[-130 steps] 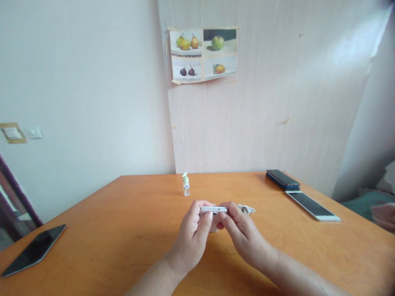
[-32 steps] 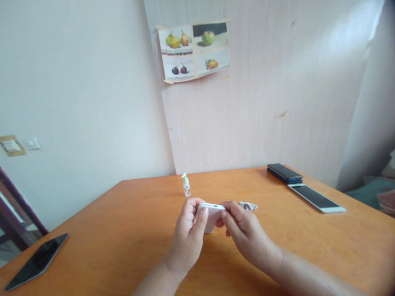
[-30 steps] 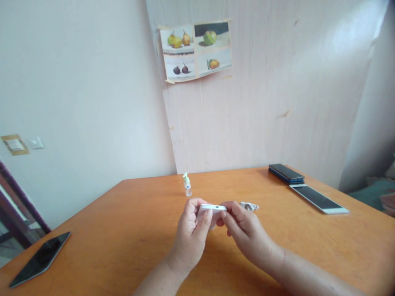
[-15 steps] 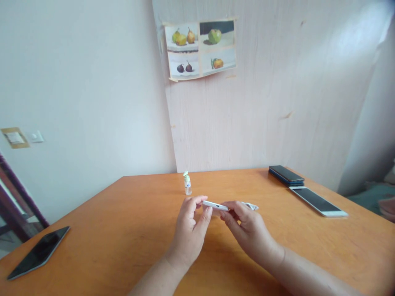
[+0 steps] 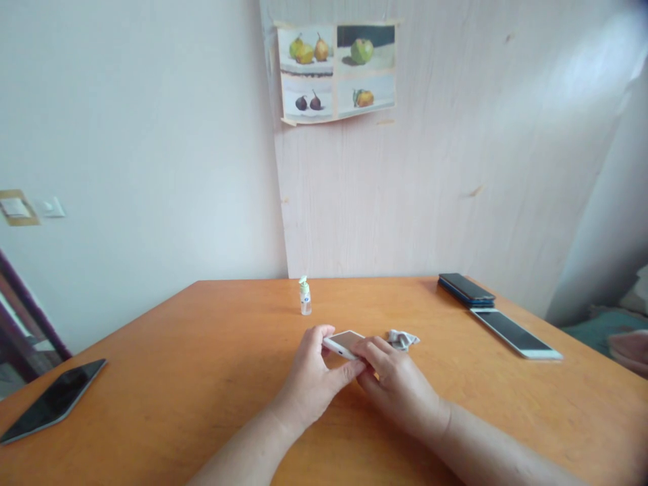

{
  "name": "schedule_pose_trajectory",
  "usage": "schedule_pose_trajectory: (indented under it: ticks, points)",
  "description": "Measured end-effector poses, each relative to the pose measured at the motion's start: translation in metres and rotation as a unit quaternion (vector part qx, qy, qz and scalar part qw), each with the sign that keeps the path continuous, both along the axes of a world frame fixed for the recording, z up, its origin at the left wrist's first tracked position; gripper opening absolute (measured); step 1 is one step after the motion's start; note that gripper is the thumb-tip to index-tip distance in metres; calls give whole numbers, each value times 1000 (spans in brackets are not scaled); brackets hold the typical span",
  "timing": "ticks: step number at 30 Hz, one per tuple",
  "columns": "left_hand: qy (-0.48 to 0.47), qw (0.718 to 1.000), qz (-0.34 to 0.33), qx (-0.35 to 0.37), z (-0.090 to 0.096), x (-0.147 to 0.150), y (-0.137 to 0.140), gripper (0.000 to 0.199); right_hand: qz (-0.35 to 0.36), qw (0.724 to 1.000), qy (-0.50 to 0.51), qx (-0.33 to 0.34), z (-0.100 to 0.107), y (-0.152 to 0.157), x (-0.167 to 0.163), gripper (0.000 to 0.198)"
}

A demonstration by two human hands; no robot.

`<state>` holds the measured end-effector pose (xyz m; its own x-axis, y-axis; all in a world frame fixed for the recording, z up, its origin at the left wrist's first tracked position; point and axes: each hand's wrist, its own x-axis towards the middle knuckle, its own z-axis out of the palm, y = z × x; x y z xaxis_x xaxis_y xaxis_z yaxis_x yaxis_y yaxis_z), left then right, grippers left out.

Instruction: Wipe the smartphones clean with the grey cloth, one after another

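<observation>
White phone bridges left fingers and right fingers.

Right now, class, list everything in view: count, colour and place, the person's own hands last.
white phone: one, white rim, between both hands
pump bottle: one, clear with green top, table's far side
crumpled cloth: one, grey-white, beyond right hand
stacked devices: count unclear, black and blue, table's far right
white-framed device: one, dark screen, nearer than stack
black-screened device: one, table's left
table: one, orange-brown, under everything listed above
fruit sheet: one, multicoloured, on panel
panel: one, pale, behind table
wall fixtures: two, white, left wall
fabric: teal, right edge
left hand: one, bare, holding phone's left
right hand: one, bare, touching phone's right
</observation>
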<state>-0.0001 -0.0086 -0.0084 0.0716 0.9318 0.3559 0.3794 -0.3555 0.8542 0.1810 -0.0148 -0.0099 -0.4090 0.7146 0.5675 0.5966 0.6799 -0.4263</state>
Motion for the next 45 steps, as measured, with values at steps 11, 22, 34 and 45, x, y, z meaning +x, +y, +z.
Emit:
schedule_pose_trajectory:
  ticks: [11,22,34,45]
  points:
    - [42,995,-40,-86,0,-12,4,49,-126,991,36,-24,6,25,36,27]
    - [211,977,15,-22,-5,-16,9,46,-248,960,-85,-102,-11,61,83,26]
    - [241,970,-25,21,-10,-1,4,48,-166,973,75,-140,-15,57,62,27]
    - [308,951,13,30,-9,-9,8,63,-182,972,-143,-46,-12,54,68,22]
